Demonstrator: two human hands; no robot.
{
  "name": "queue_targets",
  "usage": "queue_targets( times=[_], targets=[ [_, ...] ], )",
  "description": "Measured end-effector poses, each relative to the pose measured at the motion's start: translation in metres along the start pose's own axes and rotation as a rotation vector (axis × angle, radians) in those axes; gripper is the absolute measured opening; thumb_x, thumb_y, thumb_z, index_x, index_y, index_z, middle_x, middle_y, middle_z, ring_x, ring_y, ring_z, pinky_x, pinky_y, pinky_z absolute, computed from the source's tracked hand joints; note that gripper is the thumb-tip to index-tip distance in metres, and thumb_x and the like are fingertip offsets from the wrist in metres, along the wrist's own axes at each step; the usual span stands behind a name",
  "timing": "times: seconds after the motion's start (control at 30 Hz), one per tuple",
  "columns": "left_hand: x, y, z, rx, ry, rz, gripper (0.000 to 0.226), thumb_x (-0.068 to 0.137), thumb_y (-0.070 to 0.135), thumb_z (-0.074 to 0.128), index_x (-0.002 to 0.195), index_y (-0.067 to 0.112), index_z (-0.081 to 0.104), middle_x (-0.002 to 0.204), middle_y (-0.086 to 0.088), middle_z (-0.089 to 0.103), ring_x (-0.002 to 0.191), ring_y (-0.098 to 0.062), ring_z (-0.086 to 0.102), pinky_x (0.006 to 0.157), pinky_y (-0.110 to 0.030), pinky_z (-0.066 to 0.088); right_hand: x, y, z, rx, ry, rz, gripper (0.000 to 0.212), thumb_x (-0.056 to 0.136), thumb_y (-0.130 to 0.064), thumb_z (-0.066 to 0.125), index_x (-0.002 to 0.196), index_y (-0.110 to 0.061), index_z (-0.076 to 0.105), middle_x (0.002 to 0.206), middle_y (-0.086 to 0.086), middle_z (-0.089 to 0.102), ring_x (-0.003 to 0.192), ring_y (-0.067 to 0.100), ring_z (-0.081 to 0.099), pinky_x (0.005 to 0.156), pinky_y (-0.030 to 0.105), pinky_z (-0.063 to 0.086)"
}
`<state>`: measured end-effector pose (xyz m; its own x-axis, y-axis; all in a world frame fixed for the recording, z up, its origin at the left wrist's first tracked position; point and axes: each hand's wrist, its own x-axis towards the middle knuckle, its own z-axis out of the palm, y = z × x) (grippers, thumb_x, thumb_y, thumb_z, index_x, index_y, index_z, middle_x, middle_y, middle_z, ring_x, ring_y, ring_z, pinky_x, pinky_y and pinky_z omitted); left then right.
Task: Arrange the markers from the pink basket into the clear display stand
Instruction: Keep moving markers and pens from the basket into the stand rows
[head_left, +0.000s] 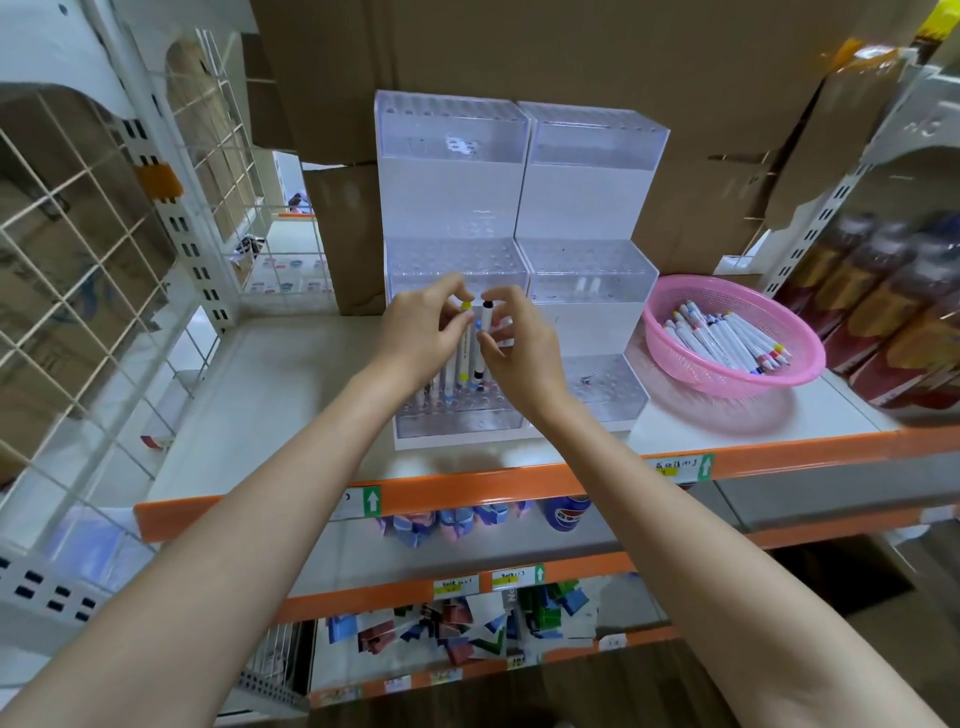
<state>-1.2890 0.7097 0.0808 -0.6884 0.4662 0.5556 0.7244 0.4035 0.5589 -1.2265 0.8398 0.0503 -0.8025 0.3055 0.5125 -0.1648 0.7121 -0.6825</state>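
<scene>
Left hand pinches yellow-capped marker, right hand black-capped marker, above stand.

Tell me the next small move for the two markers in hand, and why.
Probably lower the black-capped marker, pinched upright in the right hand, into a free hole in the stand. It hangs just above the bottom tier, beside the standing markers, and the left hand holds the yellow-capped marker ready to follow.
</scene>
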Motion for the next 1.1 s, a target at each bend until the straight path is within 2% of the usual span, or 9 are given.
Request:
queue_targets(
  times=[0.17, 0.37, 0.53, 0.73, 0.9, 1.1],
  targets=[
    [0.0, -0.001, 0.001, -0.001, 0.011, 0.007, 0.01, 0.086, 0.014, 0.066, 0.093, 0.009, 0.061, 0.078, -0.003, 0.071, 0.074, -0.026, 0.066, 0.07, -0.037, 0.052, 0.0, 0.001, 0.001, -0.001, -0.001, -0.001, 0.034, 0.086, -0.001, 0.062, 0.115, -0.014, 0.052, 0.094, 0.002, 0.056, 0.066, 0.005, 0.056, 0.066, 0.033, 0.054],
    [-0.005, -0.011, 0.007, 0.058, -0.026, 0.062, 0.011, 0.085, 0.015, 0.068, 0.09, 0.009, 0.059, 0.079, -0.004, 0.072, 0.076, -0.028, 0.067, 0.066, -0.04, 0.053, 0.0, 0.002, 0.0, -0.013, 0.008, -0.01, 0.034, 0.086, -0.003, 0.064, 0.116, -0.014, 0.052, 0.093, 0.003, 0.058, 0.068, 0.014, 0.06, 0.066, 0.033, 0.054],
    [-0.009, -0.019, 0.012, 0.108, -0.048, 0.124, 0.012, 0.082, 0.013, 0.07, 0.085, 0.011, 0.058, 0.079, -0.005, 0.067, 0.073, -0.026, 0.061, 0.062, -0.042, 0.052, -0.001, 0.002, -0.001, -0.02, 0.01, -0.014, 0.035, 0.085, -0.002, 0.064, 0.116, -0.012, 0.052, 0.095, 0.006, 0.059, 0.069, 0.018, 0.062, 0.066, 0.039, 0.055],
    [-0.016, -0.02, 0.016, 0.181, -0.047, 0.182, 0.013, 0.077, 0.007, 0.074, 0.083, 0.008, 0.061, 0.084, -0.006, 0.066, 0.081, -0.028, 0.057, 0.062, -0.03, 0.04, -0.002, 0.002, 0.0, -0.004, 0.016, -0.009, 0.034, 0.084, -0.002, 0.065, 0.115, -0.012, 0.053, 0.094, 0.007, 0.059, 0.068, 0.021, 0.062, 0.067, 0.043, 0.055],
    [-0.019, -0.02, 0.018, 0.22, -0.029, 0.212, 0.014, 0.077, 0.005, 0.073, 0.084, 0.006, 0.062, 0.086, -0.008, 0.064, 0.084, -0.028, 0.057, 0.061, -0.032, 0.043, -0.002, 0.003, -0.001, -0.002, 0.012, 0.006, 0.036, 0.084, -0.002, 0.065, 0.116, -0.015, 0.052, 0.093, 0.004, 0.059, 0.068, 0.02, 0.063, 0.066, 0.041, 0.055],
    [-0.024, -0.019, 0.014, 0.251, -0.01, 0.248, 0.015, 0.077, 0.006, 0.073, 0.09, 0.003, 0.066, 0.091, -0.009, 0.065, 0.087, -0.028, 0.059, 0.068, -0.035, 0.049, -0.001, 0.002, -0.004, 0.012, 0.001, 0.026, 0.034, 0.087, -0.004, 0.064, 0.117, -0.016, 0.053, 0.093, 0.004, 0.059, 0.069, 0.017, 0.063, 0.068, 0.041, 0.056]
  ],
)
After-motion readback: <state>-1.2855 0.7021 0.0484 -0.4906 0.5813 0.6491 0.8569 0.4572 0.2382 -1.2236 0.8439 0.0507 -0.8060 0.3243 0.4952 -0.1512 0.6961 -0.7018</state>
